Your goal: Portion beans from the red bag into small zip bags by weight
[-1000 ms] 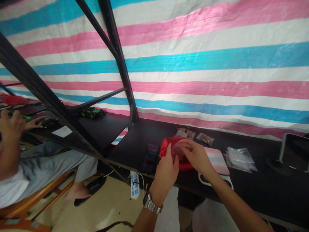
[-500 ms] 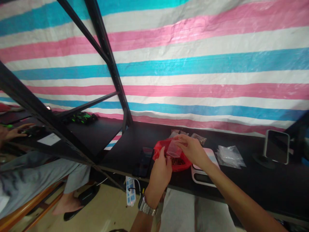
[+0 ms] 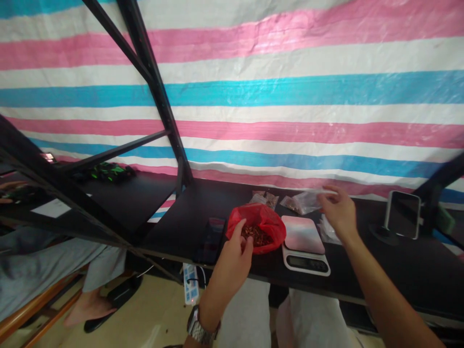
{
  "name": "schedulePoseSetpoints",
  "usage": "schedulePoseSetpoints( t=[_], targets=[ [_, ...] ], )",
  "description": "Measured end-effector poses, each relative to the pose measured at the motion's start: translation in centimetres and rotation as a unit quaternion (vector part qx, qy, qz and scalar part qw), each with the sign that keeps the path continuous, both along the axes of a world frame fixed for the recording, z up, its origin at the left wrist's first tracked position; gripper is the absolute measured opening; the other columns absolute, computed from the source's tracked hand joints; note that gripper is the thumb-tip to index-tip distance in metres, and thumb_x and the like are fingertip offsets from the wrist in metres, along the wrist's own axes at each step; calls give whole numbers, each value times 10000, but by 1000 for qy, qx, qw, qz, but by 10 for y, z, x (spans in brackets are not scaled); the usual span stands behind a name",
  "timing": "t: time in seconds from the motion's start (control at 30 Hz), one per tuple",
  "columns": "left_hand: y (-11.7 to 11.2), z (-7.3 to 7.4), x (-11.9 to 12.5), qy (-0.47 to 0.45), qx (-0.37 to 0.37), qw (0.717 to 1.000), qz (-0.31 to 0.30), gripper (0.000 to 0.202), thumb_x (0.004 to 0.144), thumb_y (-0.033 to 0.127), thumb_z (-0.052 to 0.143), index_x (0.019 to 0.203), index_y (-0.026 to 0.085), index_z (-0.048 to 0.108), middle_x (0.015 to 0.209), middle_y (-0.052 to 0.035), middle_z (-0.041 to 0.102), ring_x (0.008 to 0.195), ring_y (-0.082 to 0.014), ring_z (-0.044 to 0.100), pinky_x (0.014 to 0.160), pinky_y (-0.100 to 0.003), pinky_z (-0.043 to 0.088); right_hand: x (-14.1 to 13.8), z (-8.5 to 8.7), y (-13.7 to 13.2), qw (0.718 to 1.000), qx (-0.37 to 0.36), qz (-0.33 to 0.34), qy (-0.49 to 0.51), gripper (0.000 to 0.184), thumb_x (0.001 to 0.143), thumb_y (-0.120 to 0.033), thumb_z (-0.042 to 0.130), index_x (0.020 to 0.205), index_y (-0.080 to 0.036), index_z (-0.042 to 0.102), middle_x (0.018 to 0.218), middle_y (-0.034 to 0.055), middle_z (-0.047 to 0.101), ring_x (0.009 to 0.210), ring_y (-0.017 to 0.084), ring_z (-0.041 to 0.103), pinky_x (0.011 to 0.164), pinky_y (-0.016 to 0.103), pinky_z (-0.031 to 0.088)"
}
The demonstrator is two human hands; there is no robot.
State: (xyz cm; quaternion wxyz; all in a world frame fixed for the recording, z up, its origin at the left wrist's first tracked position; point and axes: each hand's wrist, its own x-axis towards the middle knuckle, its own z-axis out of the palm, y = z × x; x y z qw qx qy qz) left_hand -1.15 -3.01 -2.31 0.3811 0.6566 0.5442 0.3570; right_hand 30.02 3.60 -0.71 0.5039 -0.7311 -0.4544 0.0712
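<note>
My right hand (image 3: 338,211) is closed on the edge of a clear plastic bag (image 3: 310,199), which is smeared by motion above the back of the desk. My left hand (image 3: 234,256), fingers apart and curved, reaches over the near-left rim of a red plastic bag (image 3: 277,231). Small brown pieces (image 3: 258,236) lie inside the red bag, too small to name. To its right sits a kitchen scale (image 3: 303,236) with nothing on its pale platform. Behind the red bag are small filled packets (image 3: 270,199). Other clear bags (image 3: 328,231) lie partly hidden behind my right forearm.
A dark phone (image 3: 210,239) lies left of the red bag. At the right stands a white-framed device (image 3: 403,215) on a round base. A black metal frame (image 3: 163,106) rises at the left. Beyond it, another person's hand (image 3: 10,191) and a green-black model (image 3: 110,171) show.
My right hand has moved from over the red bag to the right, carrying the clear bag. My left hand stays by the red bag. The scale platform is now uncovered.
</note>
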Motion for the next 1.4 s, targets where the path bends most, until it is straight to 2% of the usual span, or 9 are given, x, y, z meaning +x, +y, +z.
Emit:
schedulePoseSetpoints(
  t=[0.1, 0.27, 0.37, 0.5, 0.67, 0.8, 1.03, 1.23, 1.4],
  targets=[
    [-5, 4, -5, -54, -5, 998, -33, 536, 1048, 380, 452, 1536, 164, 506, 802, -15, 693, 814, -230, 694, 817, -354, 510, 54, -16, -13, 986, -99, -93, -101, 398, 855, -276, 603, 1206, -122, 714, 1018, 195, 763, 977, 381, 722, 882, 517, 555],
    [-7, 7, -1, -83, -7, 996, -41, 528, 1059, 407, 457, 1533, 182, 515, 798, -3, 683, 760, -203, 655, 797, -332, 504, 76, -43, -38, 934, -164, -38, -316, 419, 939, -185, 505, 1314, -159, 691, 1352, 234, 651, 1269, 420, 594, 999, 541, 498],
    [-7, 8, 1, -86, -10, 995, -51, 525, 1068, 407, 446, 1543, 189, 505, 814, -3, 683, 755, -195, 650, 760, -313, 485, 76, -59, -40, 891, -242, 32, -384, 316, 975, -191, 507, 1183, -204, 746, 1194, 159, 721, 1091, 324, 682, 906, 424, 543],
    [-6, 10, -3, -81, -13, 995, -53, 510, 1068, 402, 438, 1524, 187, 517, 801, 5, 665, 748, -192, 641, 742, -307, 465, 76, -69, -39, 881, -281, 49, -377, 256, 971, -195, 550, 1105, -194, 769, 1126, 142, 747, 991, 290, 717, 817, 367, 549],
    [-8, 9, -10, -89, -12, 995, -44, 453, 1056, 388, 448, 1450, 208, 581, 894, -32, 726, 847, -211, 682, 821, -327, 482, 67, -50, -27, 878, -281, 38, -386, 370, 967, -119, 480, 1208, -163, 759, 1182, 202, 725, 1095, 347, 705, 861, 420, 544],
    [-9, 9, -9, -91, -7, 995, -28, 437, 1050, 401, 469, 1412, 209, 622, 864, -31, 713, 844, -217, 683, 826, -328, 495, 42, -38, 13, 885, -262, 80, -377, 379, 1050, -207, 445, 1292, -179, 736, 1283, 187, 716, 1176, 323, 688, 955, 400, 519],
    [-22, 13, -7, -62, -8, 998, -31, 455, 1058, 432, 457, 1409, 209, 644, 832, -25, 687, 811, -210, 669, 812, -317, 500, -2, -42, 68, 897, -273, 141, -318, 378, 942, -337, 716, 1261, -139, 754, 1249, 209, 760, 1113, 357, 736, 921, 412, 556],
    [-21, 6, -4, -98, -3, 995, -8, 461, 1043, 477, 485, 1355, 205, 687, 857, -28, 655, 823, -198, 647, 806, -310, 495, -8, -19, 44, 925, -194, 177, -275, 402, 999, -355, 606, 1350, -188, 708, 1364, 185, 723, 1148, 355, 727, 991, 482, 564],
    [-4, 0, 16, -229, -44, 973, 5, 590, 982, 660, 527, 1256, 163, 689, 882, -32, 666, 605, -124, 526, 559, -256, 410, -36, 14, -17, 883, -59, 444, -140, 349, 968, -475, 688, 1238, -265, 762, 1188, 77, 784, 1050, 276, 728, 967, 428, 594]
  ],
)
